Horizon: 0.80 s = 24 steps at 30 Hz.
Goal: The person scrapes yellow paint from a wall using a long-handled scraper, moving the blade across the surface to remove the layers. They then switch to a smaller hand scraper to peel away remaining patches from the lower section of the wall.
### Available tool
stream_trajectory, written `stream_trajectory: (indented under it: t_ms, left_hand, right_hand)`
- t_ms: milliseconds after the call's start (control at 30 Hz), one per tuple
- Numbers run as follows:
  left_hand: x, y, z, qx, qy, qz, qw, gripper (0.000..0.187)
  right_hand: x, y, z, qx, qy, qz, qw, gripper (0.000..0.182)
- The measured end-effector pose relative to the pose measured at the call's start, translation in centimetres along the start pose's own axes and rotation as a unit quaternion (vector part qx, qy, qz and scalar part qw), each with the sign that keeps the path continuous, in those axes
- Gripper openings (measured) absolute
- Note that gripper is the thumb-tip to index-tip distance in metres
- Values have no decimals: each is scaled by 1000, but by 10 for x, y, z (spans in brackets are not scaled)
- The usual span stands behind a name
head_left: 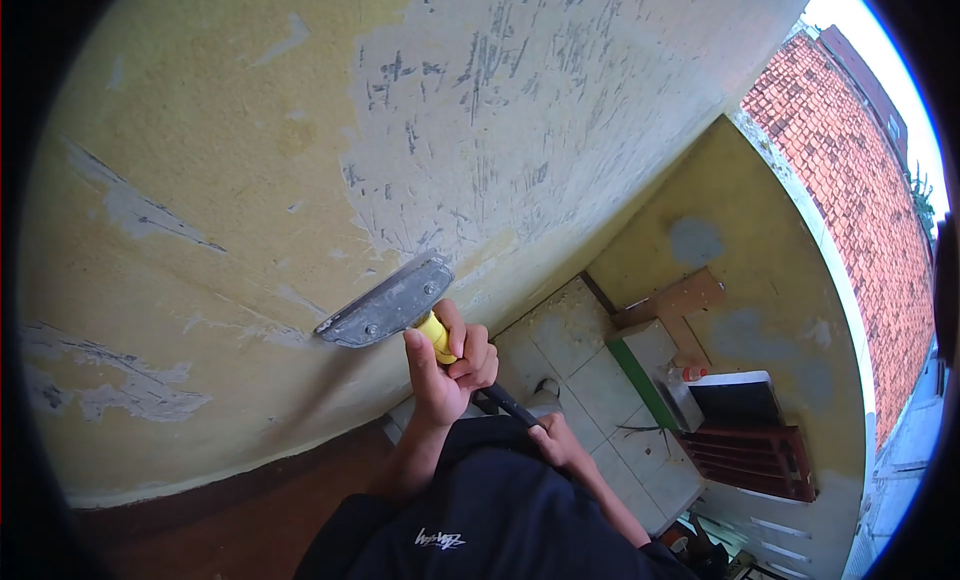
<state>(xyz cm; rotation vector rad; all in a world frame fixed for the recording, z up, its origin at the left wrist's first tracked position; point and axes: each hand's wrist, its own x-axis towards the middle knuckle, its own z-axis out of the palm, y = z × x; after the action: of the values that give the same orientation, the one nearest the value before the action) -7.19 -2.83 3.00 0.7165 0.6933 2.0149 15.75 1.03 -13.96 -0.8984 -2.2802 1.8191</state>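
Note:
A long-handled wall scraper [388, 305] lies with its wide grey metal head against the yellow wall [230, 210]. Two screws show on the head. My left hand [455, 365] is wrapped round its yellow collar, just below the head, with the thumb on the near side. Further down, my right hand [560, 445] grips the black handle [512, 406] close to my body. Above and right of the blade, a large patch of paint is off, leaving a pale, grey-streaked surface [500, 110]. Smaller bare patches [130, 205] mark the yellow paint at left.
A side wall [740, 240] stands at right, with a tiled roof [840, 170] beyond it. Below it are a green-and-white box [650, 365], a plastic bottle [692, 374] and a dark red slatted plastic piece [750, 460]. Pale tiles [570, 330] cover the floor.

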Motion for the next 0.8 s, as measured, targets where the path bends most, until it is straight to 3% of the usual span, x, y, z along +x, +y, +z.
stream_trajectory:
  t_ms: [167,800]
  left_hand:
    - [0,-4,2,0,12,-14,1000,56]
    - [1,-10,7,-32,14,-41,999,55]
  right_hand:
    - [-7,-4,0,11,20,6,1000,69]
    - [-25,13,-13,22,-45,41,998,69]
